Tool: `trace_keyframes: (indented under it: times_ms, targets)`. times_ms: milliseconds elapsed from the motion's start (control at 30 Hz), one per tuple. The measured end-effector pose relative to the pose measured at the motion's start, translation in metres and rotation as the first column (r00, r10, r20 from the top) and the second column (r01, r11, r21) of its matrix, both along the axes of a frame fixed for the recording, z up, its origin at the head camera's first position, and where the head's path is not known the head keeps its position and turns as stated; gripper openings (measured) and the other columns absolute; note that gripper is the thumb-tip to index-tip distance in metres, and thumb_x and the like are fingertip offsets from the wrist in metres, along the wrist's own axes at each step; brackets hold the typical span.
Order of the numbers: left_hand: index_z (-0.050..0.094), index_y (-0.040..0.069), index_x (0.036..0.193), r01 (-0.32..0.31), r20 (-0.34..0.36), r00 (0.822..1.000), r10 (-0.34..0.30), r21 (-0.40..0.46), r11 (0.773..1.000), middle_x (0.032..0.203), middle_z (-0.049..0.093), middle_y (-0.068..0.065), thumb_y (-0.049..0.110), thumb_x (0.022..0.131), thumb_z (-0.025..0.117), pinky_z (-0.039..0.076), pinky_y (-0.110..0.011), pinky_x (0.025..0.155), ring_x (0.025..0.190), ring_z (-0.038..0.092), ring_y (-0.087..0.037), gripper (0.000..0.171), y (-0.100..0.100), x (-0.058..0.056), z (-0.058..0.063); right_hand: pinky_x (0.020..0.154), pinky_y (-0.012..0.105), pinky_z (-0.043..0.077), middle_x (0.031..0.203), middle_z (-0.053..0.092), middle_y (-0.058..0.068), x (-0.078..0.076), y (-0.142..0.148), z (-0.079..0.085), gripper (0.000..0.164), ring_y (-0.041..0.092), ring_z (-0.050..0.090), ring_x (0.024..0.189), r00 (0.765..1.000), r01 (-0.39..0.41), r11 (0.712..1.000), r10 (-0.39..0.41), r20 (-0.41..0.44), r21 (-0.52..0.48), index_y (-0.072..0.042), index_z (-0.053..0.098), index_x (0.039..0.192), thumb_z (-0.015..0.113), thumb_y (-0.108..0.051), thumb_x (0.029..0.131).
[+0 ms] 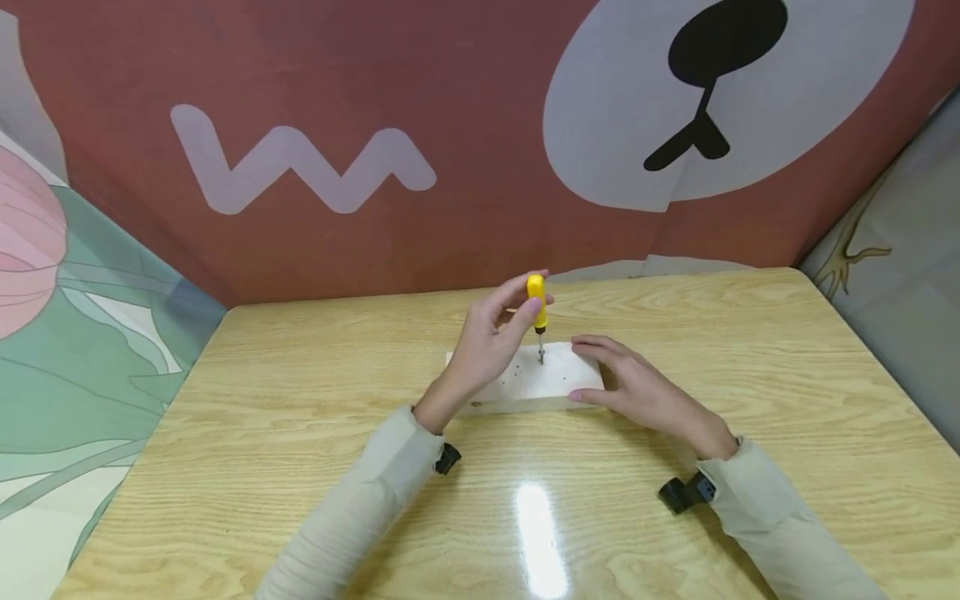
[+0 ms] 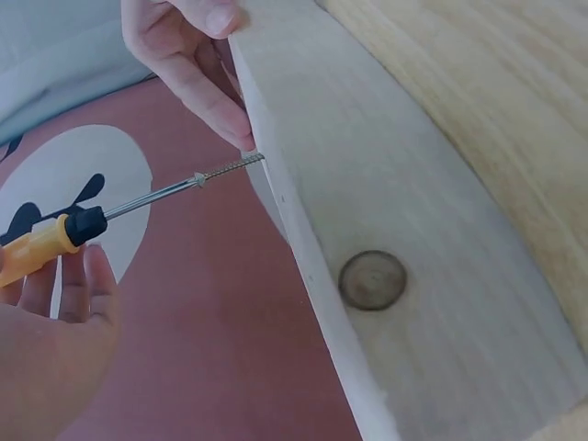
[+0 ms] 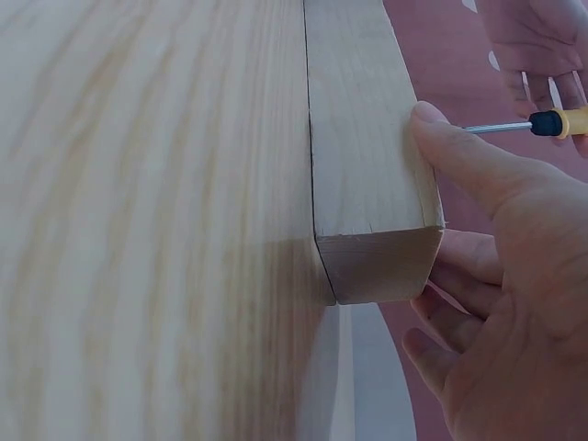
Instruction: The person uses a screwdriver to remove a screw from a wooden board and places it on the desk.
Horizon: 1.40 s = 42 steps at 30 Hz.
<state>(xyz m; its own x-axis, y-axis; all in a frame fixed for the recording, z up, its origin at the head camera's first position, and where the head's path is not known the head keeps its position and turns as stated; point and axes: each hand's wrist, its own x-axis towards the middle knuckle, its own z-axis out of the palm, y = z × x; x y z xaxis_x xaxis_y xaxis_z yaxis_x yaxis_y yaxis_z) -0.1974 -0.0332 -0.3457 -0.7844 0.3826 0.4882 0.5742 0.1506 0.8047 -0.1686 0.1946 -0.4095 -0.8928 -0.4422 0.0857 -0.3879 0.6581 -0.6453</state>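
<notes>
My left hand (image 1: 482, 346) holds a screwdriver (image 1: 537, 302) by its yellow handle, thumb and fingers around it, above a pale wooden block (image 1: 536, 382). The shaft points down, nearly upright. At its tip a threaded screw (image 2: 231, 168) stands with its point at the block's top face, most of its thread showing in the left wrist view. Several small dark holes dot that face. Gripping the block's right end is my right hand (image 1: 647, 390), thumb on the near side and fingers on the far side. A round knot (image 2: 372, 280) marks the block's near side.
The block lies on a wood-grain table (image 1: 300, 375), toward its back. Behind the table stands a reddish-brown wall (image 1: 337, 250) with a cartoon face. A black wrist camera (image 1: 447, 458) sits at the left sleeve, another black camera (image 1: 686, 492) at the right.
</notes>
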Motion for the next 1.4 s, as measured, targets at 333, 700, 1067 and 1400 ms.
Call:
trace_keyframes:
  times_ms: [333,700,1067,1400]
  targets:
    - [0.061,0.002,0.121,-0.025,-0.040,0.999,0.025,-0.013,1.000,0.107,0.074,-0.015,0.007,0.094,0.068,0.057,-0.032,0.081,0.090,0.070,-0.022,0.029,-0.0010,-0.0011,0.0010,0.113,0.060,0.034,0.155,0.039,0.018,-0.0015,0.0016,0.0000,0.075,0.039,0.037,0.143,1.000,-0.004,1.000,0.004,0.011,0.001,0.000,0.044,0.146,0.073,-0.040,0.089]
    - [0.065,0.003,0.119,-0.019,0.070,0.997,0.017,0.029,0.999,0.107,0.070,-0.016,0.009,0.092,0.070,0.044,-0.019,0.056,0.065,0.059,-0.014,0.028,-0.0005,-0.0001,-0.0003,0.113,0.060,0.034,0.155,0.039,0.018,-0.0004,0.0012,0.0001,0.075,0.039,0.037,0.143,1.000,-0.001,1.000,0.000,0.017,0.005,0.000,0.044,0.146,0.073,-0.039,0.089]
    - [0.059,0.007,0.133,0.021,0.083,0.996,-0.019,-0.027,0.999,0.112,0.072,-0.012,0.010,0.099,0.060,0.054,-0.024,0.079,0.087,0.066,-0.021,0.034,-0.0054,0.0011,-0.0005,0.113,0.061,0.034,0.154,0.040,0.019,0.0013,0.0006,0.0001,0.074,0.041,0.037,0.143,1.000,0.003,1.000,-0.003,0.008,0.004,0.000,0.045,0.146,0.072,-0.040,0.090]
    - [0.060,0.003,0.120,-0.007,0.092,0.996,0.005,0.019,1.000,0.109,0.070,-0.019,0.007,0.090,0.072,0.050,-0.021,0.061,0.074,0.065,-0.032,0.033,-0.0048,0.0006,-0.0020,0.114,0.060,0.034,0.155,0.040,0.017,0.0000,0.0005,-0.0017,0.075,0.038,0.037,0.143,1.000,0.007,1.000,-0.008,0.017,0.005,-0.001,0.045,0.146,0.074,-0.039,0.088]
